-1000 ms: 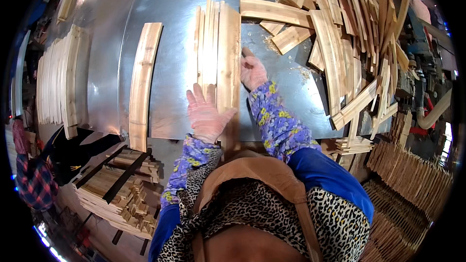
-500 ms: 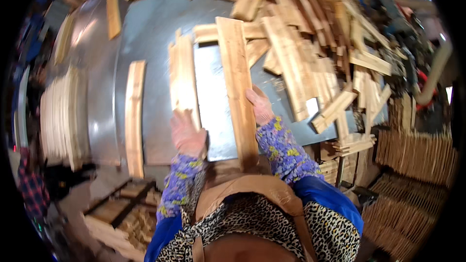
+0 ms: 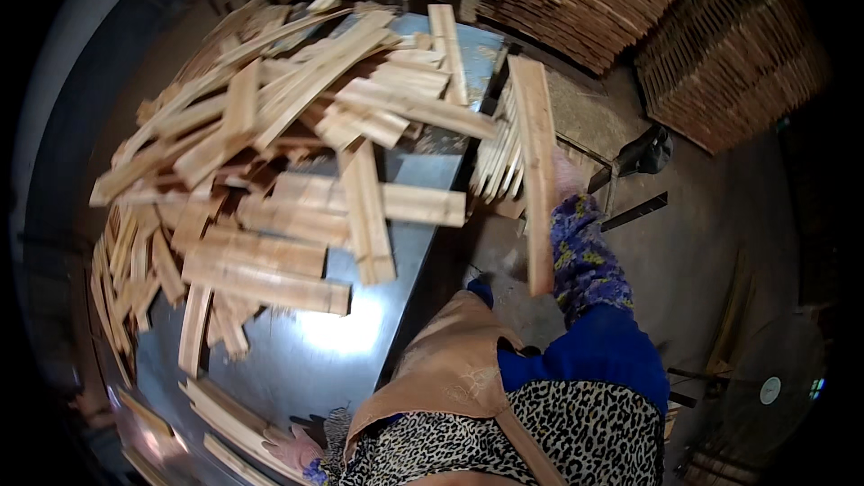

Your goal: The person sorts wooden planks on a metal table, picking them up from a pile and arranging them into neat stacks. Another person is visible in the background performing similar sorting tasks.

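The right hand [image 3: 565,175] is raised off the right edge of the metal table [image 3: 360,342], and it grips a bundle of long wooden slats [image 3: 531,153] that stands on end, tilted a little; the fingers themselves are mostly hidden behind the wood, so only a pink bit of the hand shows at the bundle's right side, closed around it. The front slat of the bundle runs from well above the hand down past the flowered sleeve [image 3: 585,256], and thinner slats fan out to the left of the hand. Left of the hand and lower on the table lies a loose heap of wooden slats [image 3: 270,162], criss-crossed, with one slat [image 3: 367,207] lying nearly lengthwise on top of a crosswise one. The left hand [image 3: 292,445] is far down, at the near edge of the table, resting flat with its fingers spread on or just beside a few slats at the table's near edge [image 3: 225,414]; whether it presses them I cannot tell. Beyond and to the right of the right hand stand tall stacks of sorted slats [image 3: 666,9] on the floor [image 3: 720,252].
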The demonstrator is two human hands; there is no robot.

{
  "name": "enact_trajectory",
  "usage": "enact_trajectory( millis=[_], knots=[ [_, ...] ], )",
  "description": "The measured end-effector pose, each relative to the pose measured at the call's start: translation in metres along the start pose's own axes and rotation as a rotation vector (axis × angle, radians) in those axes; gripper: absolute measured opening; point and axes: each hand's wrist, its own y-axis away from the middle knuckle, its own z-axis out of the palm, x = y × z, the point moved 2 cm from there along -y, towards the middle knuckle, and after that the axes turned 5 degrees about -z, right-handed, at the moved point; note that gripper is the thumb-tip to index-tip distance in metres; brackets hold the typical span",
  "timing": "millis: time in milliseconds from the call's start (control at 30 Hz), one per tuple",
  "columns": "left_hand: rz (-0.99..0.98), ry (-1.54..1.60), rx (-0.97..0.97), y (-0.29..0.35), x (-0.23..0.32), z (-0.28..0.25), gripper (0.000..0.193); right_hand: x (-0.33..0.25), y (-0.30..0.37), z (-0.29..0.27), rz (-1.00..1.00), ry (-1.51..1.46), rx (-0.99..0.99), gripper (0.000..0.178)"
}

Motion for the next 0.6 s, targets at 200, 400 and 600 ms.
enact_trajectory(
  millis=[200, 400, 600],
  knots=[
    [0.557, 0.336, 0.036, 0.096, 0.203, -0.003, 0.072, 0.103, -0.145, -0.092, 0.339, 0.633, 0.227, 0.051],
    [0.552, 0.791, -0.153, 0.155, 0.346, -0.041, 0.069, 0.191, -0.212, -0.042, 0.454, 0.571, -0.003, 0.053],
    [0.884, 0.262, -0.022, 0.2, 0.483, -0.096, 0.083, 0.178, -0.246, -0.015, 0.354, 0.411, 0.077, 0.056]
  ],
)
